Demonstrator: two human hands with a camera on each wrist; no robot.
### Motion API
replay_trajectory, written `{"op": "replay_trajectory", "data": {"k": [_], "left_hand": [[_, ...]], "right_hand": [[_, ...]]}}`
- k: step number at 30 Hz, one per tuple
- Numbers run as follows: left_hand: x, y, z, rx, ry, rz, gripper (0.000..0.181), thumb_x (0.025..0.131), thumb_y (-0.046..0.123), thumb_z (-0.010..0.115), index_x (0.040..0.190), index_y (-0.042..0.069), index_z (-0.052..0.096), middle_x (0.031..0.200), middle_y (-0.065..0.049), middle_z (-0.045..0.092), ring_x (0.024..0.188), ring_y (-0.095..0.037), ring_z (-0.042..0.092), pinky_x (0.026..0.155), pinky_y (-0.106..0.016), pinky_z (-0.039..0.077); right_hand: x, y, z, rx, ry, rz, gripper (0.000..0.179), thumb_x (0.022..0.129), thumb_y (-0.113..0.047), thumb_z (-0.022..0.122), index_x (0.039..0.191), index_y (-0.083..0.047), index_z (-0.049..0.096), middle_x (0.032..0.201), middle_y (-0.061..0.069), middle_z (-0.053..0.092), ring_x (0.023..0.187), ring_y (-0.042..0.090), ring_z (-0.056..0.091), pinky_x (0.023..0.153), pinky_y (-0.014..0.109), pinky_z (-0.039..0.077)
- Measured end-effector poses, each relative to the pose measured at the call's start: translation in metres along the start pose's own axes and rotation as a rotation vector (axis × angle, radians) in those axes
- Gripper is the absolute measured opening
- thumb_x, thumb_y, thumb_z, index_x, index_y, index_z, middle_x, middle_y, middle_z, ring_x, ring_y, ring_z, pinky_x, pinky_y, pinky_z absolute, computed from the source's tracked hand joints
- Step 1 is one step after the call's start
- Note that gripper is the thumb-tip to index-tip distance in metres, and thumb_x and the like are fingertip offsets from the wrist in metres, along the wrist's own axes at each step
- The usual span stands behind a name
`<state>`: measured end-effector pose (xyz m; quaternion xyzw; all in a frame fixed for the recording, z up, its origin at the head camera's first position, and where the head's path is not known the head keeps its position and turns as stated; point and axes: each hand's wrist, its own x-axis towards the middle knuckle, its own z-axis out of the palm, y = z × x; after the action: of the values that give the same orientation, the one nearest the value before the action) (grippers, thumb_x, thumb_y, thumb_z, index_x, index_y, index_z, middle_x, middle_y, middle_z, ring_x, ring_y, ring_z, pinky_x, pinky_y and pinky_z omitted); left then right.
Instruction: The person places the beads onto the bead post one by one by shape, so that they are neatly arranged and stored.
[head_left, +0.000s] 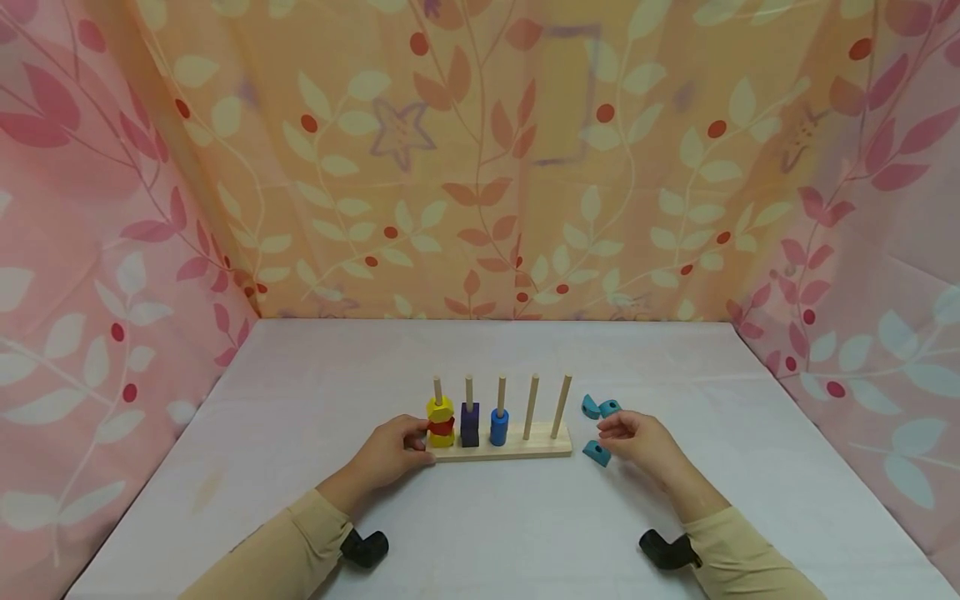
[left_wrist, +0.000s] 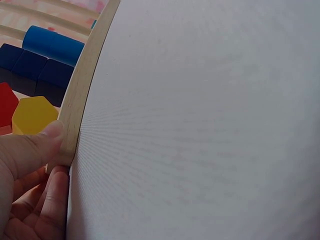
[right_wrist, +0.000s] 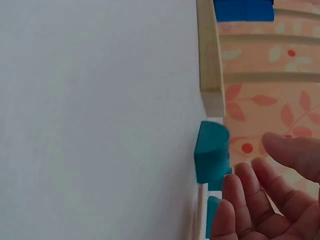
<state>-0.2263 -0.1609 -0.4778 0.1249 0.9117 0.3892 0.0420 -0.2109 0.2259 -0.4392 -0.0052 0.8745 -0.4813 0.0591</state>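
A wooden peg stand (head_left: 495, 452) with several upright pegs sits on the table. My left hand (head_left: 387, 454) grips the left end of its base; the left wrist view shows the thumb on the base edge and fingers beneath the end. The leftmost peg carries yellow blocks (head_left: 440, 408) with a red block (head_left: 442, 427) between them. Beside it are dark blue square blocks (head_left: 470, 425) and blue cylinders (head_left: 498, 427); the two right pegs are bare. My right hand (head_left: 637, 437), fingers loosely bent and holding nothing, hovers beside a teal half-round block (right_wrist: 211, 155).
Two more teal half-round blocks, a left one (head_left: 591, 407) and a right one (head_left: 610, 407), lie behind the nearest one, right of the stand. A white cloth covers the table (head_left: 495, 533). Patterned curtains (head_left: 480, 167) stand at the back and both sides.
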Motion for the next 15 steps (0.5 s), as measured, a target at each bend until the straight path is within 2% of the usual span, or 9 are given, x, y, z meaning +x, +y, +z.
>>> {"op": "replay_trajectory", "data": {"k": [4,8,15], "left_hand": [[0.0,-0.001,0.0,-0.003,0.002,-0.002,0.048,0.072,0.021,0.077,0.116,0.008,0.061,0.095,0.004,0.057,0.078,-0.008,0.052,0.07,-0.025,0.044],[0.0,0.0,0.0,-0.005,0.005,0.002,0.047,0.072,0.02,0.078,0.115,0.007,0.061,0.094,0.004,0.057,0.077,-0.009,0.052,0.07,-0.026,0.045],[0.0,-0.001,0.001,-0.007,0.0,-0.003,0.048,0.072,0.021,0.078,0.115,0.007,0.061,0.092,0.004,0.057,0.077,-0.009,0.051,0.07,-0.027,0.045]], "right_hand": [[0.004,0.01,0.0,-0.043,-0.035,0.022,0.029,0.076,-0.009,0.073,0.1,0.002,0.062,0.083,0.005,0.06,0.074,0.015,0.052,0.06,0.027,0.044],[0.006,0.017,0.001,-0.052,-0.07,0.039,0.029,0.071,-0.007,0.076,0.096,0.0,0.063,0.08,0.004,0.057,0.074,0.016,0.049,0.061,0.027,0.042],[0.007,0.021,0.004,-0.121,-0.12,-0.007,0.02,0.07,-0.003,0.074,0.085,-0.003,0.062,0.076,0.004,0.055,0.072,0.017,0.049,0.062,0.029,0.042]]}}
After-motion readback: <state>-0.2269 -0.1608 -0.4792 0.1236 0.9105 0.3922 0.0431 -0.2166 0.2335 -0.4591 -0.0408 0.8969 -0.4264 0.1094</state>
